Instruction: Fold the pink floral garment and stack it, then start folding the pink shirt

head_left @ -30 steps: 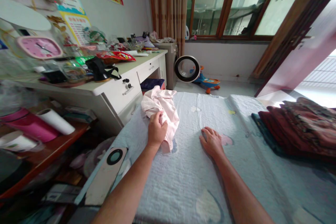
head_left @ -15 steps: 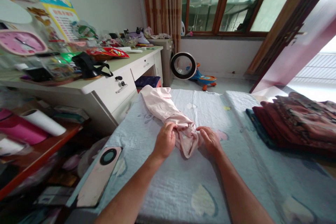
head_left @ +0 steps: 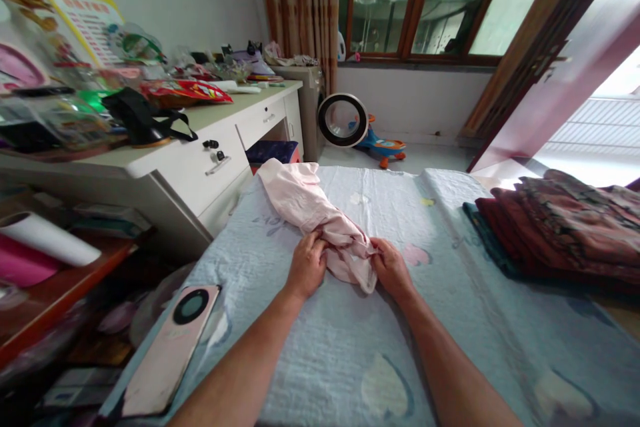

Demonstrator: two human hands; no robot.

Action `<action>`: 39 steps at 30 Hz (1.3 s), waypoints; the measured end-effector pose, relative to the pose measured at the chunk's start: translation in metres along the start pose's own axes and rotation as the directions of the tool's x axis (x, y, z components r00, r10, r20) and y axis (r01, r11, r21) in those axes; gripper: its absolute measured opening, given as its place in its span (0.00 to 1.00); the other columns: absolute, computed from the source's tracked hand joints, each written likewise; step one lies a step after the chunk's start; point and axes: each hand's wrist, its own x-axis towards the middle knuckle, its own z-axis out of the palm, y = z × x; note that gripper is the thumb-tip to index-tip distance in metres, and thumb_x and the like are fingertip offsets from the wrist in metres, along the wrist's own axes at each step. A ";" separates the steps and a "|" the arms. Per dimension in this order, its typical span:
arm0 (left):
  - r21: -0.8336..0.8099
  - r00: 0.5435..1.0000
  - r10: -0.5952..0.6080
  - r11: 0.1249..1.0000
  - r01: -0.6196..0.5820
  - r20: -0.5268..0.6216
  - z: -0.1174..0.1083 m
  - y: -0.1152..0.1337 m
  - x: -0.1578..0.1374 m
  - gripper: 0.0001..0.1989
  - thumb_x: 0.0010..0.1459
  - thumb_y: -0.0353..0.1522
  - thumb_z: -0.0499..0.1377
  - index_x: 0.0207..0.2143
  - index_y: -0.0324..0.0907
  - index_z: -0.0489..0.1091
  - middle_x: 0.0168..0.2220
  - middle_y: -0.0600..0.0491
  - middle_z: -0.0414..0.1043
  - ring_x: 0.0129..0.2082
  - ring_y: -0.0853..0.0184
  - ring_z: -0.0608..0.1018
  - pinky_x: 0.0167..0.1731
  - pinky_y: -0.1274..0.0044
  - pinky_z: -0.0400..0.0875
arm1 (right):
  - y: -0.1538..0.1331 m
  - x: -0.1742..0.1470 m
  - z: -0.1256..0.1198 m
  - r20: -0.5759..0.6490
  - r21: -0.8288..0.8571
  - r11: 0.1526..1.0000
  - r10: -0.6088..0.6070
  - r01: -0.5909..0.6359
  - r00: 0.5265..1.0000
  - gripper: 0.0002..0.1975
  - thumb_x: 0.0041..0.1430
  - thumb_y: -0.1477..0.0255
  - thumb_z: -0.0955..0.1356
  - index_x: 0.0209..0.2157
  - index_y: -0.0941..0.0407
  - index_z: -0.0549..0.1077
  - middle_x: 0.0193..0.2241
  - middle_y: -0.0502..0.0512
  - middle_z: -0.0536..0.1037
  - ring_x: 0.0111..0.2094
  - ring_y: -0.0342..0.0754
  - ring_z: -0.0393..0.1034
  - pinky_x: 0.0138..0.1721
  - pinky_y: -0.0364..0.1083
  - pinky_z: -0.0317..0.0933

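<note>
A pale pink piece of clothing (head_left: 300, 197) lies crumpled on the light blue patterned cloth (head_left: 330, 360) in front of me; its exact kind is hard to make out. On its near left edge, my left hand (head_left: 307, 267) is closed with the fabric pinched in the fingers. Opposite, my right hand (head_left: 390, 267) grips the right edge of the same garment between thumb and fingers. The fabric bunches in folds between both hands, while its far end spreads flatter toward the back left.
A phone (head_left: 173, 347) lies at the left edge of the cloth. Folded dark red fabrics (head_left: 560, 227) are stacked at the right. A cluttered desk (head_left: 190, 180) stands at the left. Beyond are a round fan-like ring (head_left: 343, 120) and a blue ride-on toy (head_left: 383, 145).
My right hand has closed on the garment's right edge, where its fingers were straighter before. The garment's near end has shifted slightly right. The view has turned a little to the right.
</note>
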 end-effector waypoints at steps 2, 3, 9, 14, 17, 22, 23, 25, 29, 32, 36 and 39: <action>0.029 0.999 -0.006 1.000 0.007 -0.051 -0.003 -0.001 0.002 0.15 0.57 0.24 0.54 0.47 0.41 0.71 0.55 0.42 0.69 0.56 0.55 0.71 0.57 0.60 0.67 | 0.000 0.001 -0.004 -0.161 -0.018 1.000 0.003 -0.006 0.987 0.12 0.57 0.74 0.61 0.39 0.55 0.74 0.38 0.56 0.76 0.42 0.51 0.69 0.46 0.49 0.62; 0.046 0.996 -0.009 0.999 0.013 -0.088 -0.004 -0.001 0.003 0.17 0.57 0.24 0.54 0.49 0.40 0.69 0.56 0.42 0.68 0.57 0.54 0.70 0.58 0.60 0.66 | 0.000 0.002 -0.006 -0.260 -0.051 0.998 0.013 -0.028 0.965 0.11 0.58 0.72 0.62 0.38 0.55 0.74 0.40 0.57 0.75 0.44 0.52 0.68 0.48 0.50 0.61; 0.061 0.957 -0.024 0.997 0.044 -0.289 -0.008 0.004 0.010 0.20 0.58 0.27 0.57 0.53 0.38 0.63 0.56 0.37 0.64 0.59 0.52 0.66 0.59 0.58 0.62 | 0.008 0.006 -0.010 -0.480 -0.108 0.956 0.191 -0.274 0.856 0.17 0.56 0.60 0.67 0.42 0.56 0.73 0.37 0.56 0.72 0.38 0.52 0.67 0.43 0.51 0.63; 0.063 0.948 -0.057 0.995 0.081 -0.313 -0.005 -0.008 0.012 0.26 0.60 0.29 0.58 0.60 0.39 0.60 0.59 0.37 0.58 0.61 0.51 0.64 0.59 0.57 0.63 | 0.000 0.001 -0.007 -0.319 0.157 0.944 0.326 -0.290 0.890 0.19 0.58 0.59 0.66 0.46 0.56 0.70 0.33 0.50 0.74 0.21 0.41 0.63 0.26 0.43 0.60; 0.018 0.967 -0.102 0.994 0.110 -0.232 -0.001 -0.019 0.013 0.24 0.62 0.30 0.55 0.61 0.42 0.62 0.63 0.39 0.54 0.61 0.52 0.66 0.57 0.60 0.67 | -0.006 -0.002 -0.008 -0.145 0.165 0.969 0.208 -0.184 0.967 0.19 0.62 0.59 0.64 0.49 0.55 0.69 0.39 0.54 0.78 0.31 0.45 0.72 0.34 0.44 0.65; -0.072 0.981 -0.106 0.993 0.095 -0.165 -0.002 -0.023 0.016 0.12 0.66 0.31 0.51 0.45 0.42 0.73 0.51 0.45 0.69 0.51 0.60 0.75 0.53 0.67 0.72 | -0.003 -0.004 -0.001 0.014 0.048 0.998 -0.036 0.035 0.999 0.32 0.56 0.59 0.69 0.60 0.54 0.64 0.55 0.61 0.73 0.54 0.58 0.69 0.55 0.56 0.63; -0.082 0.979 -0.096 0.993 0.082 -0.182 -0.004 -0.022 0.017 0.11 0.67 0.32 0.50 0.43 0.42 0.72 0.48 0.46 0.70 0.49 0.60 0.75 0.51 0.68 0.72 | -0.001 -0.003 0.001 0.014 0.014 0.999 -0.052 0.052 0.999 0.33 0.54 0.61 0.70 0.60 0.54 0.64 0.55 0.62 0.73 0.55 0.59 0.68 0.56 0.57 0.61; -0.083 0.967 -0.067 0.995 0.047 -0.245 -0.008 -0.019 0.019 0.11 0.67 0.32 0.50 0.41 0.41 0.71 0.45 0.46 0.71 0.47 0.61 0.75 0.50 0.67 0.72 | 0.001 -0.002 0.004 -0.009 -0.042 0.997 -0.058 0.057 0.998 0.31 0.54 0.65 0.70 0.59 0.54 0.65 0.54 0.62 0.73 0.54 0.59 0.67 0.56 0.58 0.61; -0.027 0.916 0.028 0.999 -0.042 -0.400 -0.020 -0.007 0.019 0.09 0.67 0.30 0.49 0.43 0.41 0.69 0.46 0.45 0.71 0.49 0.60 0.73 0.52 0.65 0.70 | 0.001 0.001 0.003 -0.047 -0.071 0.997 -0.018 0.015 0.999 0.24 0.55 0.71 0.67 0.55 0.54 0.69 0.45 0.59 0.75 0.47 0.55 0.70 0.50 0.53 0.65; 0.021 0.879 0.125 0.991 -0.130 -0.460 -0.031 0.007 0.012 0.08 0.66 0.28 0.51 0.45 0.42 0.68 0.48 0.44 0.70 0.50 0.60 0.72 0.52 0.65 0.69 | 0.000 0.003 -0.001 -0.046 -0.032 0.999 -0.009 0.008 0.999 0.20 0.56 0.73 0.66 0.51 0.54 0.71 0.42 0.57 0.74 0.44 0.52 0.70 0.46 0.50 0.66; 0.047 0.849 0.251 0.965 -0.259 -0.465 -0.040 0.031 -0.001 0.09 0.64 0.26 0.53 0.46 0.43 0.67 0.49 0.44 0.69 0.50 0.60 0.72 0.51 0.66 0.69 | 0.001 0.004 -0.007 -0.160 -0.041 0.999 -0.004 -0.002 0.987 0.17 0.56 0.73 0.65 0.48 0.54 0.72 0.41 0.57 0.74 0.43 0.52 0.70 0.45 0.50 0.66; 0.019 0.868 0.336 0.935 -0.354 -0.365 -0.037 0.047 -0.006 0.14 0.64 0.26 0.53 0.51 0.43 0.65 0.51 0.43 0.70 0.52 0.60 0.73 0.52 0.66 0.70 | 0.007 0.006 -0.013 -0.352 -0.096 0.989 0.068 -0.109 0.933 0.18 0.54 0.69 0.67 0.47 0.55 0.72 0.41 0.58 0.72 0.41 0.53 0.69 0.44 0.52 0.66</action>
